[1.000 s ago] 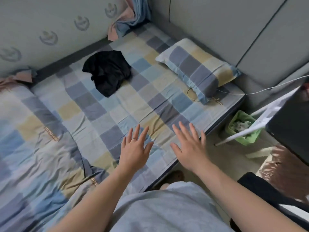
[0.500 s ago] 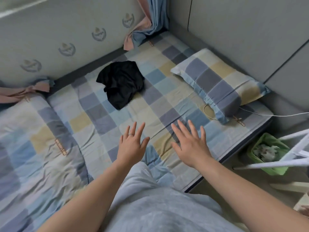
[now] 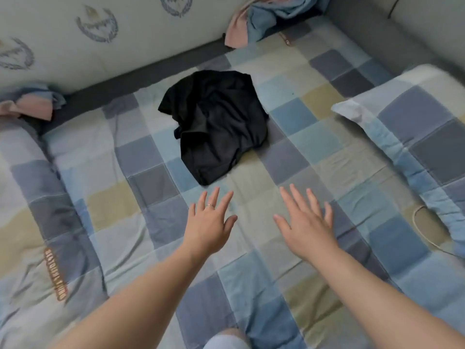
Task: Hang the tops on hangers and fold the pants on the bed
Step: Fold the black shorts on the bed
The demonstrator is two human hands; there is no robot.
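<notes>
Both hands reach forward over the bed point(image 3: 314, 137) with palms down and nothing in them: the left hand point(image 3: 210, 222) has its fingers straight and fanned apart, a thin ring point(image 3: 210, 205) on one of them, and the right hand point(image 3: 305, 227) beside it is spread just as flat. Whether they touch the checked sheet or hang just over it cannot be told. Just beyond the left fingertips, and apart from them, lies a crumpled black garment point(image 3: 216, 122) in a loose heap on the sheet (top or pants, the folds do not show). To the right a checked pillow point(image 3: 422, 137) lies at the bed's edge, with a thin cord point(image 3: 422, 227) looping by its near corner. A rumpled quilt point(image 3: 30, 222) in the same checks is bunched along the left. Behind the garment runs a pale wall panel point(image 3: 97, 26) printed with wreath emblems, and a pink and blue curtain point(image 3: 264, 16) bunches in the far corner.
</notes>
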